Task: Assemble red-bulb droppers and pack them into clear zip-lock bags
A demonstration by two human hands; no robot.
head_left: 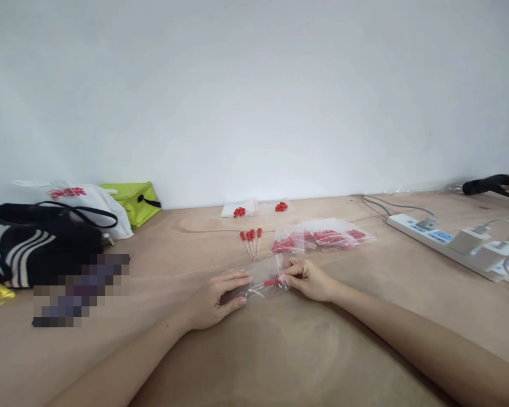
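Observation:
A clear plastic zip bag [261, 280] lies on the table between my hands, with a red-bulbed dropper [271, 282] at its right part. My left hand [220, 299] grips the bag's left end between fingers and thumb. At the other end my right hand [307, 280] is closed in a pinch on the bag's edge, beside the red bulb. Whether the pinch also takes in the dropper is hidden. Just beyond the bag, several red-bulbed droppers [251, 240] with thin clear stems lie fanned out on the wood.
Filled zip bags [331, 234] overlap behind my right hand. Two bags of loose red bulbs [240, 212] lie near the wall. A white power strip [443, 243] with plugs and cables is at right. A black bag [59, 249] and a green bag [136, 203] stand at left.

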